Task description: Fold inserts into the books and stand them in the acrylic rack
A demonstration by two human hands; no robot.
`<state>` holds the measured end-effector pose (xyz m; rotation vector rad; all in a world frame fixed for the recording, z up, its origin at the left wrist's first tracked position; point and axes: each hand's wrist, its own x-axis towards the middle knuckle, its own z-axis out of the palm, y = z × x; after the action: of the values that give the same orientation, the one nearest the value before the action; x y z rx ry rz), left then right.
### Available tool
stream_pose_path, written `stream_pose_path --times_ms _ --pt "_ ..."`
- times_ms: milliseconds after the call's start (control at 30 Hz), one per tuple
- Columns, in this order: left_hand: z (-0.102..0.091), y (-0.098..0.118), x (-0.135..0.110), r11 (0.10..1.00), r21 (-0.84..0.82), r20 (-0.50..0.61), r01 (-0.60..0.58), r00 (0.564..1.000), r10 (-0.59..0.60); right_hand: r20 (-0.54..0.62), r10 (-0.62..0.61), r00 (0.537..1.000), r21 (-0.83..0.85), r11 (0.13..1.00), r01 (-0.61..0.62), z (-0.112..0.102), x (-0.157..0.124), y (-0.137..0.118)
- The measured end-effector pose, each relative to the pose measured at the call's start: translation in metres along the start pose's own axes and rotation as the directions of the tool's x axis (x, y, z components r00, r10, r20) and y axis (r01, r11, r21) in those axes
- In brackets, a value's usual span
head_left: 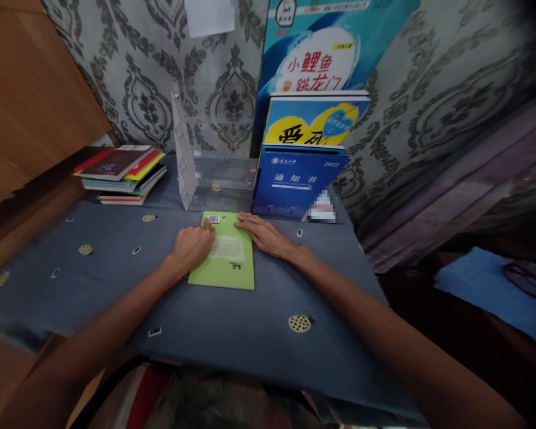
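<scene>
A light green book lies on the cloth-covered table, its barcode and a block of small text facing up. My left hand is closed at the book's left edge, fingers curled and one finger on the cover near the barcode. With fingers stretched out, my right hand rests on the upper right part of the book. Just beyond the book stands a clear plastic rack. On the rack's right side, a blue booklet stands in front of a blue and yellow book and a tall teal book.
A stack of books sits at the table's back left, near a wooden panel. Patterned curtain hangs behind the rack. To the right, past the table edge, lie a blue cloth and glasses.
</scene>
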<state>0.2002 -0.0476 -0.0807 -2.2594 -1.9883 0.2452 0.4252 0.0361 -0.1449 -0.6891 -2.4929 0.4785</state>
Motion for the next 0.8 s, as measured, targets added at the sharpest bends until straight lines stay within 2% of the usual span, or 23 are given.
stream_pose_path --times_ms 233,367,567,700,800 --pt "-0.001 -0.002 0.008 0.999 -0.005 -0.007 0.034 0.999 -0.034 -0.041 0.062 0.997 0.004 0.998 -0.062 0.004 0.003 -0.007" --pt "-0.005 -0.002 0.006 0.996 -0.042 -0.006 0.074 0.997 -0.075 -0.059 0.091 0.994 0.039 0.995 -0.089 0.004 -0.006 -0.021" --pt "-0.006 -0.001 0.003 0.993 -0.064 -0.007 0.104 0.995 -0.104 -0.076 0.108 0.991 0.163 0.982 -0.095 -0.006 -0.044 -0.067" --pt "-0.006 -0.002 0.003 0.991 -0.076 -0.022 0.108 0.994 -0.11 -0.081 0.072 0.994 0.26 0.964 -0.049 -0.012 -0.066 -0.1" --pt "-0.009 -0.001 0.0 0.997 -0.06 -0.109 0.058 0.992 -0.064 -0.096 0.091 0.991 0.362 0.931 -0.05 -0.015 -0.071 -0.113"
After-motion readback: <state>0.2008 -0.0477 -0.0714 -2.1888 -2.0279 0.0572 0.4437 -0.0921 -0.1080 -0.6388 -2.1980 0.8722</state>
